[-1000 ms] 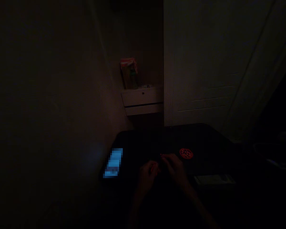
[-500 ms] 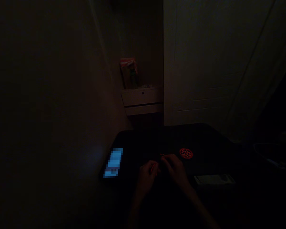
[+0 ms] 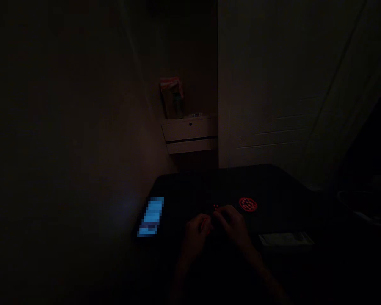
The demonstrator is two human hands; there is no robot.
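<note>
Near the dark table's [image 3: 193,184] front edge, the left hand [image 3: 195,231] curls round a red item [image 3: 204,223]; the right hand [image 3: 236,224] — fingers bent, contents unclear — is nearer the red disc [image 3: 248,204], lying just beyond, toward the right edge.

Both forearms reach forward — left hand [image 3: 197,226] and right hand [image 3: 231,220] close together, fingers curled inward.

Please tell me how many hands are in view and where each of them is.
2: the left hand, around a small red object, and the right hand, close beside it, with the round red piece just beyond. Darkness could hide others.
</note>
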